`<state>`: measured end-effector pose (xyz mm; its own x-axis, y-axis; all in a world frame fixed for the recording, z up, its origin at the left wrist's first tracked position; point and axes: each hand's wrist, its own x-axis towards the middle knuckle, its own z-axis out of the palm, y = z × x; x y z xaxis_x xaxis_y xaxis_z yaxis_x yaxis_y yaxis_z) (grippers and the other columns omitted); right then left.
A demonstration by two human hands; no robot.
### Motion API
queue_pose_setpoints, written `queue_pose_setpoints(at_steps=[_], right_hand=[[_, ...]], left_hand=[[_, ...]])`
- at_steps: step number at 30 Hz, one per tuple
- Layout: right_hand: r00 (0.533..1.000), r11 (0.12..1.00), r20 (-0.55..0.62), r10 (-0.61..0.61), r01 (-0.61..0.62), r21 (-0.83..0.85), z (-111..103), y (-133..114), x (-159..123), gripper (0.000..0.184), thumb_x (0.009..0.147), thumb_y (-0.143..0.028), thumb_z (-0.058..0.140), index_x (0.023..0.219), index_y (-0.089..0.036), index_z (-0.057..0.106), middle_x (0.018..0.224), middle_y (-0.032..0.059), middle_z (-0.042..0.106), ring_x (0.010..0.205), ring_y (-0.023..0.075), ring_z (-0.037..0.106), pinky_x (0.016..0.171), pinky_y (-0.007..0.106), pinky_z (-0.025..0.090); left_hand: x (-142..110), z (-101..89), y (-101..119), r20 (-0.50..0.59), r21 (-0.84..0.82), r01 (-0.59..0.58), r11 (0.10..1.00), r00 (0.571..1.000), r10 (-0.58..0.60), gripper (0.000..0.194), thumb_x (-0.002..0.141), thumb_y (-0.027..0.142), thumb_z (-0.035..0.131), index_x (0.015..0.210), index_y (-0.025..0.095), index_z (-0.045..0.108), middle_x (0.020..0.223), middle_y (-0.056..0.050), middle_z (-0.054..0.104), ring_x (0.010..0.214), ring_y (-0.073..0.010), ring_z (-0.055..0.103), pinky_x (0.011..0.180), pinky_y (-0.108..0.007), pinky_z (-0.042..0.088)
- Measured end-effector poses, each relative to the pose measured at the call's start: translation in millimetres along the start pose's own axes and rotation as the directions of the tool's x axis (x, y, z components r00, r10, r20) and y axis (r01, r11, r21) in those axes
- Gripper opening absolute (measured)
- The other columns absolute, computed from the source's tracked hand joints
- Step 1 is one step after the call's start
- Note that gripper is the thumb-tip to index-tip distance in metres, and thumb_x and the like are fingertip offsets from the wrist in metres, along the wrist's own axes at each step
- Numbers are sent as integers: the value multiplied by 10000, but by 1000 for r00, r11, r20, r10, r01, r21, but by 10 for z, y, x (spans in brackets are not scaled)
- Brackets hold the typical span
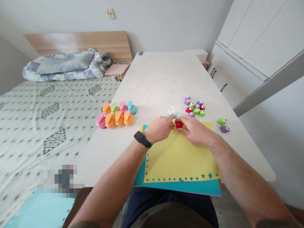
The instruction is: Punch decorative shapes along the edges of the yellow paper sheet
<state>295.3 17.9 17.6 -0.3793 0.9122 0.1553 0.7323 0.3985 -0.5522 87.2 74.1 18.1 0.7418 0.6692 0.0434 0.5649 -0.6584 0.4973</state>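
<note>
A red paper punch (179, 125) sits at the far edge of a yellow sheet of paper (180, 155), held between the thumb and fingers of my right hand (197, 129). My left hand (159, 128), below a black watch (142, 138), is closed at the sheet's far edge beside the punch, its fingertips partly hidden. Small star and other shapes are cut along the sheet's near and left edges. Blue-green paper (178, 186) lies beneath it. Just beyond my hands is a little heap of paper cut-outs (174, 111).
Several larger orange, pink, green and blue punches (119, 118) stand to the left on the white table (163, 79). At right are several small eyed punches (196, 110), with a green one (221, 121) and a purple one (224, 129) apart. A bed (78, 104) borders the table's left side.
</note>
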Motion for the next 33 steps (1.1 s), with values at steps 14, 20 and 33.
queue_pose_setpoints(at_steps=[14,20,33], right_hand=[[1000,999,1,-25,25,-29,16,10,2,237,954,-174,610,1189,-190,640,1128,129,681,1093,303,607,981,459,469],[1000,1000,5,-26,26,-16,9,3,6,212,949,-169,608,1155,-201,646,1096,117,681,1055,293,605,934,438,477],[999,999,-14,-41,40,-31,44,58,-2,217,949,-165,614,1162,-202,643,1124,124,688,1077,302,610,957,461,483]], left_hand=[[-5,6,4,-43,-28,-1,1000,999,0,279,972,218,554,1241,204,627,1062,-109,788,1033,-281,754,868,-375,570],[-10,8,12,-47,-31,-10,999,999,9,318,974,213,545,1283,190,614,1053,-105,790,1042,-279,755,875,-375,570],[-16,32,-10,-80,-34,-27,999,997,24,327,972,202,556,1293,188,618,1051,-92,795,1030,-260,764,875,-360,589]])
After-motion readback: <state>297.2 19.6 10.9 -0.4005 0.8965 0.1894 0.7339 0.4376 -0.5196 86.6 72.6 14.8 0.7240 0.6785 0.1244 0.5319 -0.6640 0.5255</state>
